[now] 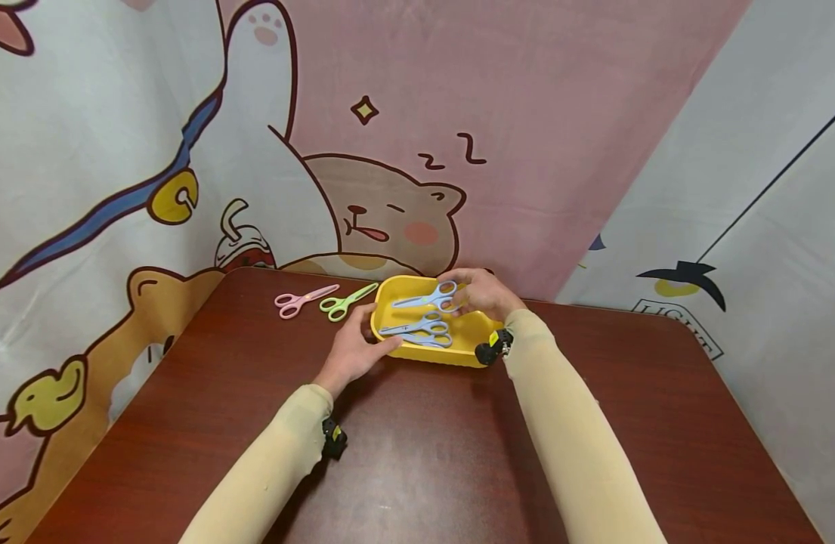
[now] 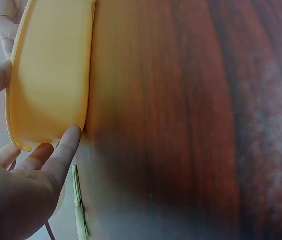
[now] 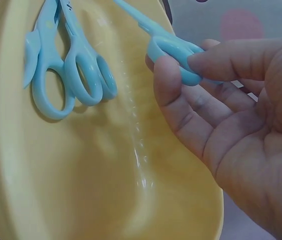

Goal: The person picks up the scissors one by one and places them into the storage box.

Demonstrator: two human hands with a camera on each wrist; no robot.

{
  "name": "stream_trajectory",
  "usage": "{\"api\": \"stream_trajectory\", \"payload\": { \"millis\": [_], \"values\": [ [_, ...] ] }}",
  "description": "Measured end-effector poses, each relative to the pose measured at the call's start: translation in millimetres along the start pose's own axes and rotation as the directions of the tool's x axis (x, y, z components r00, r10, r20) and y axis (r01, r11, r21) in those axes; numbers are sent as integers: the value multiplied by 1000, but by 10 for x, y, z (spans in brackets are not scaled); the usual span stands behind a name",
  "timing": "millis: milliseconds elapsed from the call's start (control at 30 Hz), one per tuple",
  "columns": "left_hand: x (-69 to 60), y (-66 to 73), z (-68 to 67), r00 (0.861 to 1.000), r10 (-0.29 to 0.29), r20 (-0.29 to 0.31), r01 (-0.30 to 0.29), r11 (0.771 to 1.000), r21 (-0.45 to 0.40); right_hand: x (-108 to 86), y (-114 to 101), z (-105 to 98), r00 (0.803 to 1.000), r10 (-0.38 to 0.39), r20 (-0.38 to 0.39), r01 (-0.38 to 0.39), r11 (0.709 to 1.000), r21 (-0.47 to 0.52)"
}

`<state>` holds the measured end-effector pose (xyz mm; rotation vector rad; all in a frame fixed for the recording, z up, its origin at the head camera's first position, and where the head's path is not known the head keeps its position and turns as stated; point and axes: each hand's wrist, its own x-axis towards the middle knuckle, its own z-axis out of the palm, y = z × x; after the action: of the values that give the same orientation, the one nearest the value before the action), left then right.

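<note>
A yellow plastic tray (image 1: 451, 355) stands on the table. My left hand (image 1: 354, 349) grips its left end, the thumb at the front rim and the other fingers (image 2: 66, 145) round the end. Above the tray's back part, my right hand (image 1: 488, 292) pinches a pair of blue scissors (image 3: 173, 47) by the handle loops, blades pointing left. Two more pairs of blue scissors (image 1: 417, 327) lie partly overlapping in the tray's front left, loops toward the right. Their handles (image 3: 37, 95) show large in the right wrist view.
Left of the tray, pink scissors (image 1: 315, 294) and green scissors (image 1: 352, 297) lie on the brown table (image 1: 417, 453). A cartoon-printed cloth (image 1: 526, 151) hangs close behind the table's back edge.
</note>
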<state>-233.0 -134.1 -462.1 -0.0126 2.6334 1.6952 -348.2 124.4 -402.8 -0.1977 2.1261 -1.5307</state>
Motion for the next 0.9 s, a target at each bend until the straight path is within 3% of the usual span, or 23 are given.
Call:
{"api": "stream_trajectory", "payload": {
  "millis": [900],
  "values": [
    [16,-22,18,1000,-2,-8,2,1000,0,50,92,28,999,20,50,-21,1000,10]
  ]
}}
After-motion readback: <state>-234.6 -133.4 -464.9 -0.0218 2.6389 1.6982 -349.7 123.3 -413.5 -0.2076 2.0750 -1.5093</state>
